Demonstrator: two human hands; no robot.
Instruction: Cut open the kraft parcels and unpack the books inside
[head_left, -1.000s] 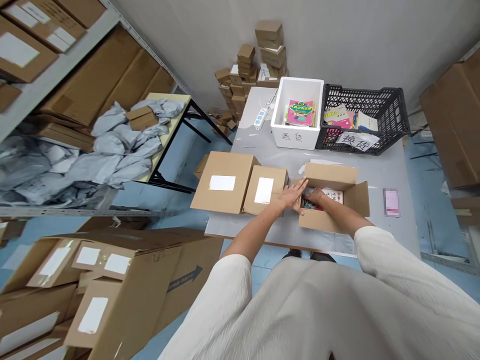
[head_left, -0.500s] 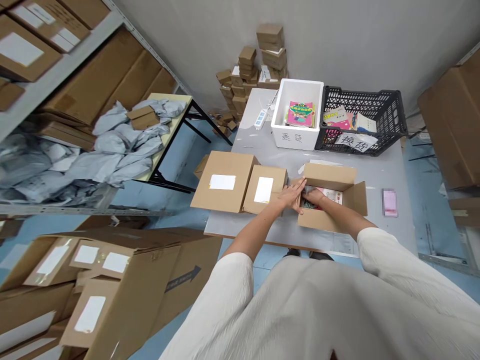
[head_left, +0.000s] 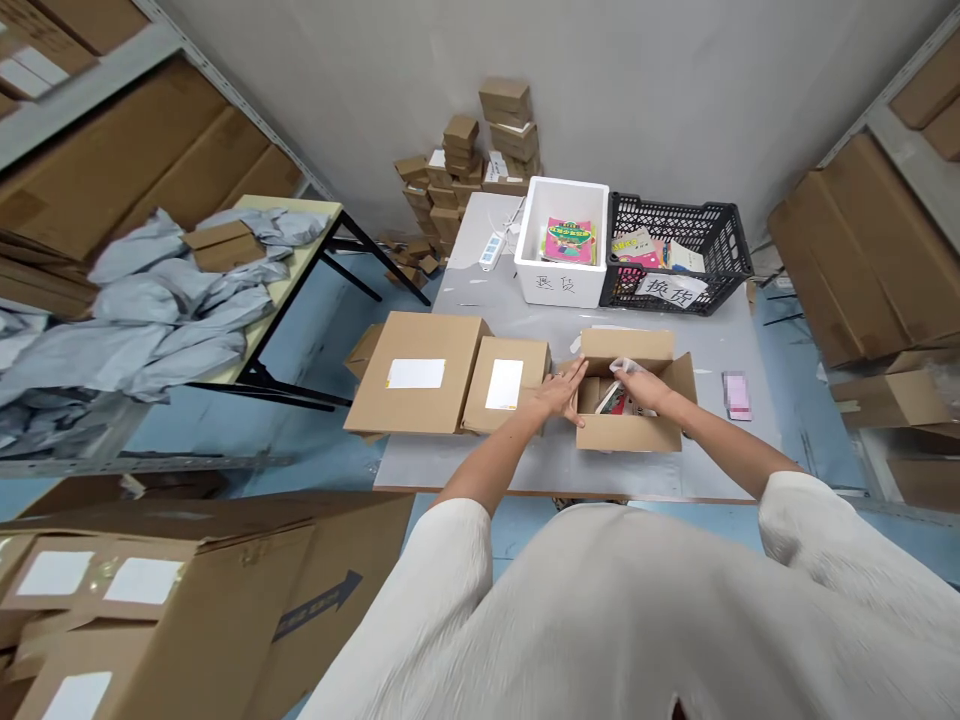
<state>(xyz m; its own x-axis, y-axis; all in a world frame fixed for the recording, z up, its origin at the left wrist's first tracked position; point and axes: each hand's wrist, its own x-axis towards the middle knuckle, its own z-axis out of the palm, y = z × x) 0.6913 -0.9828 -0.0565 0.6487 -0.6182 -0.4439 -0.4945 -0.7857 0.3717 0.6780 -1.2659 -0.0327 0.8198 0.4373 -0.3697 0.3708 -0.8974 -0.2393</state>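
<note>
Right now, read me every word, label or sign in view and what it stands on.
"退货": white bin.
"换货": paper on the black crate.
Arrow, no readable words: big carton.
Too small or blurred to read: books in the white bin and crate, book in the open box, box labels, pink slip.

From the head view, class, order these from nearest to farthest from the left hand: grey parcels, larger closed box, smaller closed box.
1. Smaller closed box, just left of the left hand.
2. Larger closed box, further left.
3. Grey parcels, far left.
</note>
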